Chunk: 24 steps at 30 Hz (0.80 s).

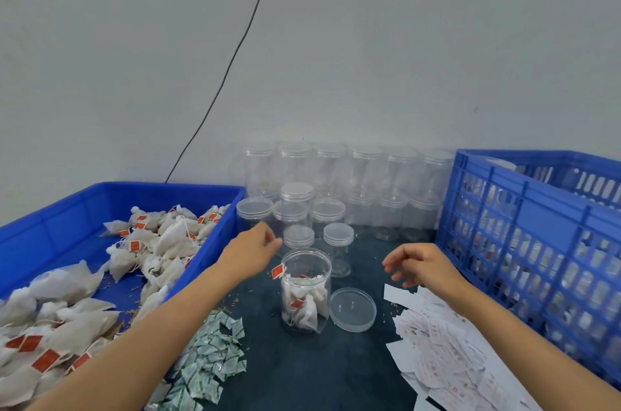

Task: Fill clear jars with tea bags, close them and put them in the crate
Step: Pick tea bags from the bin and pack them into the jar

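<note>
Sachets point(208, 367) and paper slips point(447, 353) lie at the desk's point(312, 373) near edge. Between them stands the open jar point(305, 289), part-filled with tea bags — its lid point(353, 309) touching beside it. Left hand point(255, 251) hovers over the jar, fingers loosely curled, grip empty; right hand point(420, 264) likewise relaxed, empty. Tray point(100, 202) flanks left, crate point(537, 235) right — capped empty jars point(336, 182) line the far edge.

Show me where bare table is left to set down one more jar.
Bare table lies in front of the open jar and its loose lid, between the sachet pile and the paper slips. A smaller patch sits between the lid and the right hand. Behind, empty jars crowd the wall.
</note>
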Tool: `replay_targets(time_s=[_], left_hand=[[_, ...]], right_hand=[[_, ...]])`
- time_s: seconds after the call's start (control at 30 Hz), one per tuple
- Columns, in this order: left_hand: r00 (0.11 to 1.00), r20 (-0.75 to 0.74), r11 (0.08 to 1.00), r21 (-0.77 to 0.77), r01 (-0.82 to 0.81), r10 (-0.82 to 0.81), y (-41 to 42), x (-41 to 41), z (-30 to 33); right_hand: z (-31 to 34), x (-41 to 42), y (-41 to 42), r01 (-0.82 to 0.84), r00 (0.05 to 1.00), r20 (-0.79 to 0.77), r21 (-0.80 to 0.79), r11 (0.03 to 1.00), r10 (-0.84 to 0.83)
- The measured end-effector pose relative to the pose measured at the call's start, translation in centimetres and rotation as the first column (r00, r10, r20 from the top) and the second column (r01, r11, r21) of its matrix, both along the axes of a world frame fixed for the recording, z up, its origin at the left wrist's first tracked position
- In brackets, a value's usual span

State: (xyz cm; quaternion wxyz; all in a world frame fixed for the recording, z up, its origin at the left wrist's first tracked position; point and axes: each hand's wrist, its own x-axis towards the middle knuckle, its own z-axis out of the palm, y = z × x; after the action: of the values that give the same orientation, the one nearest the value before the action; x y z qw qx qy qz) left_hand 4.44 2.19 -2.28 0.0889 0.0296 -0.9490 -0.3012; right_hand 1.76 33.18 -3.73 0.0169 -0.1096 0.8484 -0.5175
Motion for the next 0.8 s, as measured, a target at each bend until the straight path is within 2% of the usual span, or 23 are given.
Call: replay_targets(time_s=[0.07, 0.1, 0.17, 0.23, 0.33, 0.43, 0.5, 0.6, 0.63, 0.7, 0.8], left_hand=[[0.954, 0.292, 0.982, 0.19, 0.008, -0.064, -0.5, 0.6, 0.2], [0.912, 0.39, 0.961, 0.276, 0.016, -0.127, -0.7, 1.0, 0.2], [0.869, 0.447, 0.929, 0.369, 0.036, -0.211, -0.9, 1.4, 0.0], [0.906, 0.382, 0.929, 0.368, 0.032, -0.183, -0.8, 1.3, -0.1], [0.981, 0.181, 0.944, 0.329, 0.001, -0.065, -0.5, 0.5, -0.1], [0.997, -0.069, 0.985, 0.173, -0.008, 0.02, 0.5, 0.1, -0.5], [0.988, -0.154, 0.999, 0.011, 0.032, -0.03, 1.4, 0.1, -0.9], [0.969, -0.124, 0.943, -0.286, 0.17, -0.212, 2.2, 0.2, -1.3], [0.957, -0.117, 0.92, -0.328, 0.214, -0.264, 2.2, 0.1, -1.3], [0.94, -0.146, 0.924, -0.278, 0.261, -0.309, 1.9, 0.1, -1.4], [0.93, -0.23, 0.955, -0.147, 0.257, -0.286, 0.8, 0.1, -1.8]], right_hand=[[-0.1, -0.3, 0.8, 0.049, 0.999, 0.014, -0.005, 0.999, -0.049], [-0.3, -0.4, 1.1, 0.067, 0.997, 0.025, 0.006, 0.998, -0.067], [-0.8, -0.7, 1.7, 0.079, 0.995, 0.056, 0.057, 0.995, -0.082], [-1.7, -0.9, 2.3, 0.063, 0.993, 0.087, 0.159, 0.985, -0.078], [-3.1, -1.2, 3.3, 0.018, 0.993, 0.098, 0.37, 0.929, -0.058], [-4.3, -1.7, 4.0, 0.071, 0.996, 0.01, 0.514, 0.855, -0.088], [-5.0, -2.2, 4.1, 0.121, 0.992, -0.034, 0.568, 0.814, -0.124], [-6.2, -2.9, 3.9, 0.15, 0.988, -0.08, 0.626, 0.765, -0.129], [-6.6, -3.0, 3.6, 0.147, 0.989, -0.08, 0.641, 0.753, -0.125], [-7.4, -3.2, 3.2, 0.137, 0.99, -0.072, 0.675, 0.725, -0.12], [-8.3, -3.4, 2.6, 0.159, 0.987, -0.129, 0.754, 0.637, -0.094]])
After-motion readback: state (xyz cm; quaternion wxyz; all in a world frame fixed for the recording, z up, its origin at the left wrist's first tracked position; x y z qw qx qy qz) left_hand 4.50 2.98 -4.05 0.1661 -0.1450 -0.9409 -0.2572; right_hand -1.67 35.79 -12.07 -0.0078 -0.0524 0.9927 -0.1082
